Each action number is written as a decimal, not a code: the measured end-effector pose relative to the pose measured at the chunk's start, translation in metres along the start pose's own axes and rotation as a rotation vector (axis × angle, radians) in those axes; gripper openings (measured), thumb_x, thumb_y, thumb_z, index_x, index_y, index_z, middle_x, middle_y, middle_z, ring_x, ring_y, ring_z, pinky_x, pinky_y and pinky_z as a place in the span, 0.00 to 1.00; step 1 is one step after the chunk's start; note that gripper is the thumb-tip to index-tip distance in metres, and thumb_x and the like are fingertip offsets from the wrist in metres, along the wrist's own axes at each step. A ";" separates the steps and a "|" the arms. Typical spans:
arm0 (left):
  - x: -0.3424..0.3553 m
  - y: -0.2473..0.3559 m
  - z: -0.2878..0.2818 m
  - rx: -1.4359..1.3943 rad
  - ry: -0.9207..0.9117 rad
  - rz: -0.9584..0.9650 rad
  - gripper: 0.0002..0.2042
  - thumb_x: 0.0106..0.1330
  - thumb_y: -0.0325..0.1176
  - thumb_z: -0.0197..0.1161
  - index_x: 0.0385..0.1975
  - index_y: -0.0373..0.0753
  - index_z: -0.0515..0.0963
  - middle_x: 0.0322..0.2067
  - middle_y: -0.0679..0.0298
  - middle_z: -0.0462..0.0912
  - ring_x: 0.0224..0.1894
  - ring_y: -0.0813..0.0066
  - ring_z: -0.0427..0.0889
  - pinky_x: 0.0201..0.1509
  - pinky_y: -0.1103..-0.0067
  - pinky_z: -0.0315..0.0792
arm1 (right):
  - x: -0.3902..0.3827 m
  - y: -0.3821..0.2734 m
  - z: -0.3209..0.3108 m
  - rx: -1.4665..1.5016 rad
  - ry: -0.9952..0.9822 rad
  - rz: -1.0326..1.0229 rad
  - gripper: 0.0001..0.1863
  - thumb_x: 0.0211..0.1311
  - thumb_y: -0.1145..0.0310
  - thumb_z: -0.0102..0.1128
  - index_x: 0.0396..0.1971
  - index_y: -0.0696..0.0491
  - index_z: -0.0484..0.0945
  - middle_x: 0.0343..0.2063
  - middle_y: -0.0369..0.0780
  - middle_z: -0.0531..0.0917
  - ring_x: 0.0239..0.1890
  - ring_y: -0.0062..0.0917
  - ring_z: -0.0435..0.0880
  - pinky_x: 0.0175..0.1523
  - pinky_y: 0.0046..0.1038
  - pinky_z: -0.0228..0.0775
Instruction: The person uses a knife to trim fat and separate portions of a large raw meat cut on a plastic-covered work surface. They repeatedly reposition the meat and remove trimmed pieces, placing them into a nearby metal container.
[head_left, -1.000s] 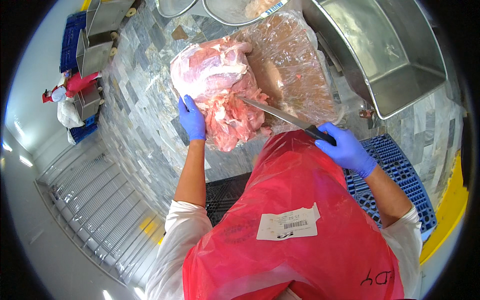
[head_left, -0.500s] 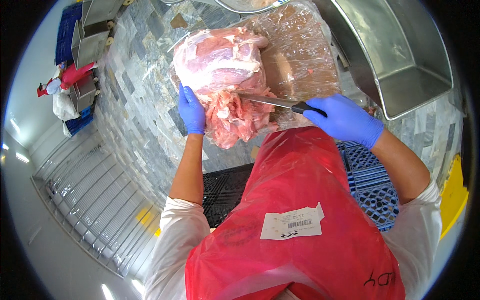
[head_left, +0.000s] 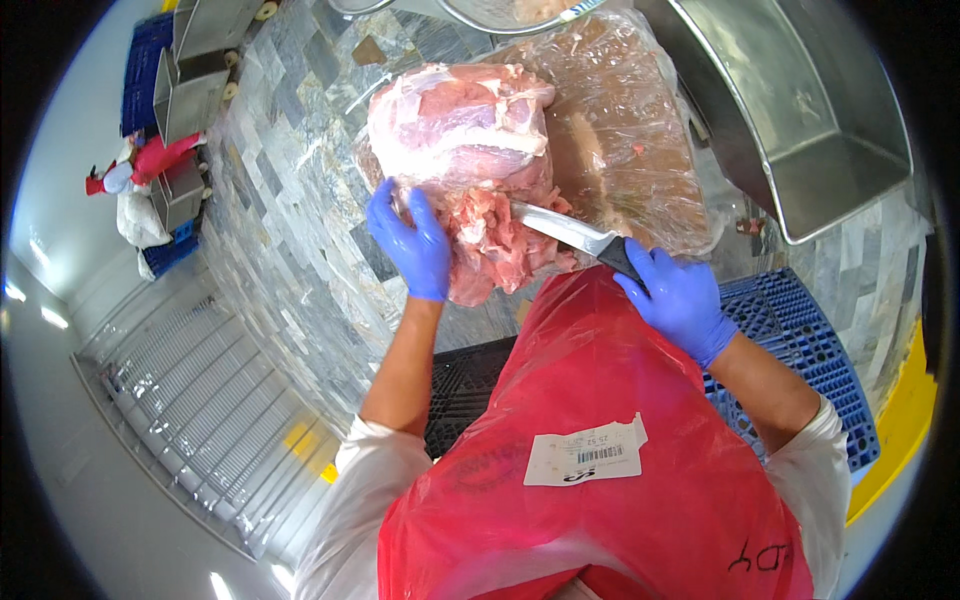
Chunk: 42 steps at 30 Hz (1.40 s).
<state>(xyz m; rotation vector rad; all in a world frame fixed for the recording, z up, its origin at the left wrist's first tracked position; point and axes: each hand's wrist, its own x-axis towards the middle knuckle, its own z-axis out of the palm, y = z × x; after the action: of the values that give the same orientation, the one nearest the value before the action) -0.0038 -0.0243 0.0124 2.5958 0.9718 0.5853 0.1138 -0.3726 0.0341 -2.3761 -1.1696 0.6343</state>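
Observation:
A large block of raw pink meat (head_left: pixel 460 120) with whitish fat lies on a plastic-wrapped brown board (head_left: pixel 630 130). Against its near side sits a loose heap of ragged meat pieces (head_left: pixel 490 255). My right hand (head_left: pixel 682 305), in a blue glove, grips the black handle of a knife (head_left: pixel 565 230); the blade points left, its tip at the heap's upper right. At the heap's left side is my left hand (head_left: pixel 412 250), also gloved in blue, with fingers apart and fingertips by the meat's lower left edge. It appears to touch the meat without grasping it.
A deep metal tub (head_left: pixel 815 165) stands right of the board. Blue plastic pallet (head_left: pixel 800 340) and black crate (head_left: pixel 470 385) lie below, beside my red apron (head_left: pixel 590 400). Far left are a person in red (head_left: pixel 165 158), metal bins (head_left: pixel 192 100) and a wire rack (head_left: pixel 190 410).
My left hand has shifted across the heap's left edge and its fingers have spread. My right hand has come lower and nearer, tilting the knife more steeply. The whole view has shifted slightly.

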 end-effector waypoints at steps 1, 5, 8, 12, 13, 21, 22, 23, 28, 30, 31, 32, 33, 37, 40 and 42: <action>-0.003 0.027 -0.006 0.021 -0.086 0.046 0.27 0.68 0.44 0.69 0.57 0.28 0.75 0.51 0.46 0.80 0.54 0.52 0.79 0.61 0.64 0.71 | -0.003 -0.006 -0.006 0.008 -0.011 0.007 0.25 0.69 0.50 0.61 0.57 0.51 0.78 0.26 0.41 0.81 0.21 0.36 0.84 0.25 0.38 0.76; -0.016 0.087 -0.006 0.104 -0.286 0.109 0.31 0.56 0.44 0.78 0.53 0.31 0.75 0.45 0.45 0.78 0.50 0.47 0.77 0.58 0.59 0.71 | -0.001 -0.023 -0.023 -0.058 -0.048 -0.001 0.25 0.69 0.52 0.61 0.57 0.54 0.77 0.27 0.40 0.80 0.22 0.34 0.84 0.25 0.37 0.74; -0.017 0.080 -0.006 0.177 -0.350 0.044 0.28 0.54 0.44 0.78 0.48 0.33 0.76 0.42 0.47 0.80 0.48 0.48 0.78 0.54 0.59 0.73 | -0.004 -0.023 -0.029 -0.030 -0.049 -0.006 0.25 0.69 0.53 0.61 0.58 0.55 0.76 0.28 0.40 0.80 0.23 0.34 0.84 0.27 0.37 0.74; -0.018 0.082 -0.007 0.246 -0.346 0.062 0.23 0.54 0.42 0.76 0.44 0.35 0.77 0.39 0.49 0.81 0.44 0.48 0.80 0.51 0.60 0.74 | -0.012 -0.012 -0.023 0.066 -0.053 0.025 0.25 0.69 0.53 0.61 0.57 0.55 0.76 0.31 0.43 0.82 0.27 0.37 0.86 0.31 0.39 0.76; -0.019 0.083 -0.007 0.247 -0.369 0.034 0.23 0.55 0.40 0.75 0.45 0.34 0.76 0.40 0.47 0.80 0.45 0.47 0.79 0.51 0.59 0.74 | -0.017 -0.007 -0.021 0.108 -0.062 0.041 0.25 0.69 0.53 0.61 0.57 0.55 0.77 0.32 0.44 0.83 0.29 0.39 0.86 0.32 0.40 0.77; -0.037 0.058 0.011 0.080 -0.174 0.141 0.19 0.58 0.33 0.72 0.45 0.33 0.76 0.41 0.47 0.77 0.46 0.47 0.77 0.51 0.59 0.74 | -0.043 0.024 -0.053 0.565 -0.242 0.237 0.20 0.70 0.53 0.60 0.51 0.52 0.81 0.33 0.52 0.86 0.35 0.49 0.86 0.40 0.49 0.78; -0.038 0.056 0.012 0.071 -0.155 0.139 0.18 0.58 0.33 0.72 0.45 0.33 0.76 0.41 0.47 0.77 0.46 0.47 0.78 0.51 0.60 0.74 | -0.044 0.028 -0.056 0.598 -0.283 0.252 0.19 0.70 0.53 0.60 0.50 0.52 0.82 0.31 0.52 0.85 0.34 0.50 0.86 0.39 0.49 0.78; -0.039 0.054 0.013 0.062 -0.136 0.135 0.18 0.58 0.33 0.72 0.45 0.34 0.76 0.41 0.48 0.77 0.46 0.48 0.78 0.51 0.60 0.74 | -0.045 0.029 -0.059 0.611 -0.279 0.254 0.18 0.70 0.53 0.60 0.49 0.52 0.83 0.30 0.52 0.85 0.34 0.50 0.86 0.39 0.49 0.78; -0.045 0.052 0.017 0.006 -0.077 0.069 0.16 0.61 0.33 0.72 0.46 0.34 0.77 0.41 0.53 0.81 0.46 0.54 0.80 0.57 0.64 0.73 | -0.035 0.029 -0.069 0.622 -0.273 0.258 0.17 0.71 0.55 0.60 0.44 0.54 0.84 0.31 0.53 0.85 0.34 0.52 0.86 0.39 0.48 0.77; -0.046 0.049 0.019 -0.005 -0.051 0.089 0.16 0.61 0.32 0.72 0.45 0.34 0.77 0.41 0.53 0.81 0.46 0.55 0.80 0.57 0.65 0.73 | -0.029 0.030 -0.072 0.578 -0.302 0.233 0.18 0.71 0.54 0.59 0.43 0.55 0.84 0.32 0.54 0.85 0.35 0.52 0.86 0.41 0.49 0.77; -0.046 0.048 0.020 -0.018 -0.047 0.099 0.17 0.60 0.32 0.72 0.45 0.34 0.77 0.41 0.53 0.79 0.46 0.54 0.80 0.55 0.64 0.73 | -0.024 0.030 -0.075 0.556 -0.318 0.219 0.18 0.71 0.54 0.59 0.43 0.55 0.84 0.32 0.54 0.85 0.36 0.52 0.86 0.42 0.49 0.78; -0.047 0.047 0.020 -0.030 -0.043 0.109 0.17 0.60 0.32 0.73 0.46 0.34 0.76 0.42 0.52 0.78 0.46 0.53 0.79 0.53 0.64 0.73 | -0.017 0.029 -0.081 0.537 -0.353 0.212 0.19 0.71 0.54 0.59 0.43 0.55 0.84 0.33 0.54 0.86 0.37 0.52 0.86 0.44 0.49 0.78; -0.048 0.045 0.020 -0.044 -0.041 0.116 0.18 0.59 0.31 0.73 0.46 0.33 0.76 0.42 0.51 0.77 0.45 0.52 0.78 0.51 0.63 0.74 | -0.008 0.027 -0.089 0.517 -0.391 0.208 0.19 0.71 0.53 0.58 0.42 0.56 0.84 0.33 0.54 0.86 0.37 0.52 0.86 0.45 0.49 0.78; -0.046 0.047 0.023 -0.074 -0.050 0.111 0.19 0.59 0.32 0.73 0.48 0.33 0.76 0.42 0.51 0.77 0.45 0.53 0.78 0.50 0.64 0.74 | 0.031 0.007 -0.096 0.330 -0.489 0.210 0.20 0.73 0.51 0.56 0.41 0.55 0.84 0.33 0.54 0.86 0.39 0.53 0.86 0.48 0.50 0.78; -0.039 0.048 0.008 -0.116 -0.135 0.011 0.21 0.63 0.34 0.72 0.53 0.33 0.77 0.42 0.51 0.77 0.43 0.54 0.77 0.50 0.64 0.73 | 0.022 0.009 -0.071 0.381 -0.415 0.192 0.21 0.74 0.50 0.55 0.42 0.54 0.84 0.34 0.54 0.86 0.40 0.53 0.86 0.49 0.50 0.77; -0.019 0.054 -0.021 -0.199 -0.255 -0.166 0.22 0.66 0.37 0.70 0.56 0.32 0.77 0.42 0.52 0.78 0.41 0.54 0.77 0.50 0.63 0.73 | 0.014 0.008 -0.063 0.426 -0.436 0.244 0.21 0.75 0.49 0.54 0.44 0.53 0.83 0.34 0.54 0.86 0.40 0.53 0.86 0.48 0.51 0.77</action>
<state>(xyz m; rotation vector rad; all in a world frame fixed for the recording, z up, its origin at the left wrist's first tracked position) 0.0028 -0.0728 0.0480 2.3171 0.9778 0.2831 0.1623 -0.3756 0.0776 -2.0771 -0.7919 1.3868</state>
